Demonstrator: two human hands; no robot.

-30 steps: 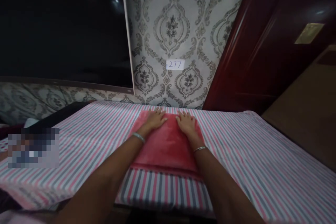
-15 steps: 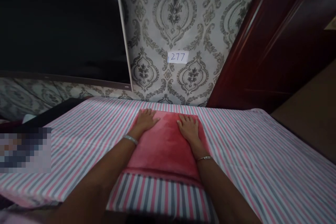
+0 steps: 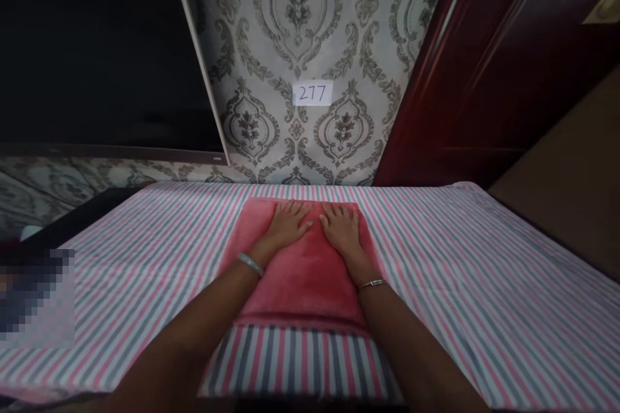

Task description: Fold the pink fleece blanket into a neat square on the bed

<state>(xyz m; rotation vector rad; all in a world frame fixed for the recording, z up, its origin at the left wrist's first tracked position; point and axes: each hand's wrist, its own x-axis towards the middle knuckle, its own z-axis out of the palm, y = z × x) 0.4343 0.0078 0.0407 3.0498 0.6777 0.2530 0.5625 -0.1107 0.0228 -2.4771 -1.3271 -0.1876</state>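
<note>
A pink-red plush cloth, folded into a rough rectangle (image 3: 300, 277), lies flat in front of me. My left hand (image 3: 289, 222) rests palm down on its far part, fingers spread. Just to the right, my right hand (image 3: 341, 227) also lies flat on the cloth near its far right corner, fingers apart. The two thumbs point toward each other with a small gap between them. Neither hand grips anything. A bracelet circles each wrist.
Under the cloth is a table with a striped pink, grey and white cover (image 3: 436, 258). Behind it are a patterned wall with a paper label (image 3: 312, 93) reading 277, a large dark screen (image 3: 106, 58) at left and a dark red door (image 3: 450, 90) at right.
My left hand has slid right across the cloth, from its far left edge toward the middle, closer to my right hand. The view has shifted slightly to the right.
</note>
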